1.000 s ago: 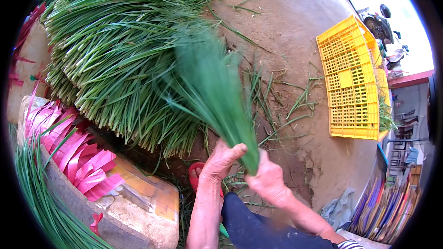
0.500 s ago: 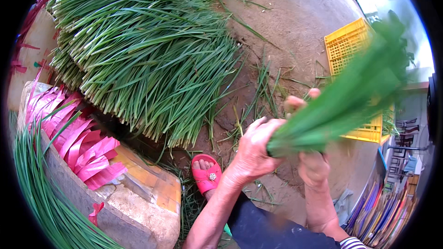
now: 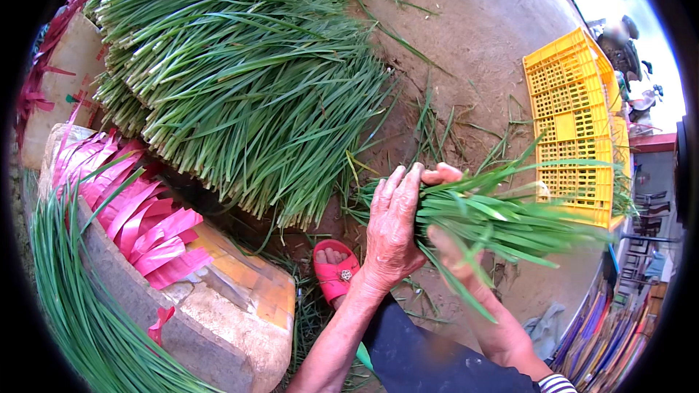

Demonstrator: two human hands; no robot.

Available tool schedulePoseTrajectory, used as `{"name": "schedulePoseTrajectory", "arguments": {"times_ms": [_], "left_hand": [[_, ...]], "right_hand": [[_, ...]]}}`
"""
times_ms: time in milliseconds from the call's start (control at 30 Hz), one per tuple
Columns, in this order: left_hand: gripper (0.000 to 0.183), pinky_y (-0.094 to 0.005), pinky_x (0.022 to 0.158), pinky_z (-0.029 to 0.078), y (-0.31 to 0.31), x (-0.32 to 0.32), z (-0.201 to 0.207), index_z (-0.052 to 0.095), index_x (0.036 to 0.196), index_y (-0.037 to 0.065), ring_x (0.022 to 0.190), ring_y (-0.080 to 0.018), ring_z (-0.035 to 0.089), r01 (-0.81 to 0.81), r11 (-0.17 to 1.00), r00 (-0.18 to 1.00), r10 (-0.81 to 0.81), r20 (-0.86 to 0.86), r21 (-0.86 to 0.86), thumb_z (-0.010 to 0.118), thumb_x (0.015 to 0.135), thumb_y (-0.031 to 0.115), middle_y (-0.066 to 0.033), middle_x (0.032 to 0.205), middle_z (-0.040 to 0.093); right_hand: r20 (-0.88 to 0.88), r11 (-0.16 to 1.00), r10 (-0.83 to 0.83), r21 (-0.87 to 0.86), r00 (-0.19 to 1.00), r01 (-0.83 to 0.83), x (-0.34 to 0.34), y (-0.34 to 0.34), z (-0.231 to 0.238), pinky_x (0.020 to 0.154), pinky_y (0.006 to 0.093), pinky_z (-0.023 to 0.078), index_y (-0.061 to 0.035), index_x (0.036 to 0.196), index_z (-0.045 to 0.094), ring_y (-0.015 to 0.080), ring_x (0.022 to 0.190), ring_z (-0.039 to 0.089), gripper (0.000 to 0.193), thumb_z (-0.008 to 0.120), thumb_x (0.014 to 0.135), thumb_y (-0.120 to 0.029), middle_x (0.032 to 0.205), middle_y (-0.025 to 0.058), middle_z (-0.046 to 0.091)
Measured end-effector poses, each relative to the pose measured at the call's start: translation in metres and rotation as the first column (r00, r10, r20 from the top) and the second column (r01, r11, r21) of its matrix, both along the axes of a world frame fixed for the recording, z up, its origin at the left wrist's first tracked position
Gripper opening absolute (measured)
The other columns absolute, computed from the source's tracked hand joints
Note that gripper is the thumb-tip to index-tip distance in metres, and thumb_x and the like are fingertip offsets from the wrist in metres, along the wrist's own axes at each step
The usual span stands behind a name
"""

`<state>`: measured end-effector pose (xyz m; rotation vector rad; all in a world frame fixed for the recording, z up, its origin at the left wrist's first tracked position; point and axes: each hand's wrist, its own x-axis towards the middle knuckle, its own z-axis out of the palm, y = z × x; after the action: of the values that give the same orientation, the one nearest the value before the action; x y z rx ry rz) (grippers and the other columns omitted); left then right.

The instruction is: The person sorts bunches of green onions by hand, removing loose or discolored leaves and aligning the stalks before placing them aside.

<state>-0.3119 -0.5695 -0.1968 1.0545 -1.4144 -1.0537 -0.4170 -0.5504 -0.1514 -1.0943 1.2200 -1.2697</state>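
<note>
A loose bunch of green garlic chives (image 3: pixel 495 215) spreads out to the right between my hands, its leaf tips fanned and slightly blurred. My left hand (image 3: pixel 393 229) is pressed round the near end of the bunch, back of the hand showing and fingers nearly straight. From below, my right hand (image 3: pixel 455 255) holds the same bunch; leaves cover much of it, and motion smears part of it. A big heap of chives (image 3: pixel 240 80) lies beyond, at the upper left. Pink ribbon strips (image 3: pixel 138 218) hang over a worn block at the left.
More long chives (image 3: pixel 65 284) drape along the left edge. A yellow plastic crate (image 3: pixel 571 124) stands at the right on the dirt floor (image 3: pixel 466 36), where stray leaves lie. Flattened cardboard (image 3: pixel 611 342) is stacked at lower right. My foot in a red sandal (image 3: pixel 335 269) is below the heap.
The bunch has swung down from upper right to nearly level, its leaves fanning out. The crate shows more fully. My left hand's fingers have straightened along the bunch's end.
</note>
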Motion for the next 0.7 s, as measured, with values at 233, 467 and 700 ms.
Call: {"name": "schedulePoseTrajectory", "arguments": {"times_ms": [233,467,700], "left_hand": [[0.036,-0.039,0.094,0.047,0.03,0.045,0.059,0.051,0.121,0.002,0.099,-0.0174,0.06,-0.326,0.863,0.885,0.422,-0.197,0.385,0.064,0.088,0.001,-0.0068,0.108,0.064],[0.024,-0.0534,0.107,0.039,0.097,0.092,0.158,0.054,0.113,0.011,0.106,-0.0288,0.06,-0.419,0.881,0.586,0.447,-0.676,0.22,0.061,0.091,0.006,-0.0068,0.106,0.062],[0.011,-0.0533,0.108,0.038,0.189,0.154,0.243,0.059,0.103,0.012,0.103,-0.024,0.058,-0.545,0.834,0.463,0.387,-0.797,0.088,0.061,0.092,0.009,-0.0031,0.101,0.063]], "right_hand": [[0.373,0.989,0.145,-0.021,0.917,-0.147,0.029,-0.003,0.067,0.104,0.0415,0.04,0.0009,0.137,0.039,0.0283,0.123,0.052,0.064,0.063,0.082,-0.021,0.133,0.0168,0.052],[0.269,0.955,0.185,0.176,0.945,-0.237,0.011,0.008,0.086,0.086,0.0281,0.047,-0.0005,0.109,0.059,0.0131,0.095,0.06,0.02,0.053,0.091,-0.007,0.1,0.0066,0.064],[-0.274,0.768,0.595,-0.083,0.756,-0.635,0.045,-0.001,0.18,0.074,0.0302,0.05,-0.0011,0.095,0.063,0.015,0.079,0.062,0.016,0.061,0.087,-0.015,0.083,0.0082,0.066]]}}
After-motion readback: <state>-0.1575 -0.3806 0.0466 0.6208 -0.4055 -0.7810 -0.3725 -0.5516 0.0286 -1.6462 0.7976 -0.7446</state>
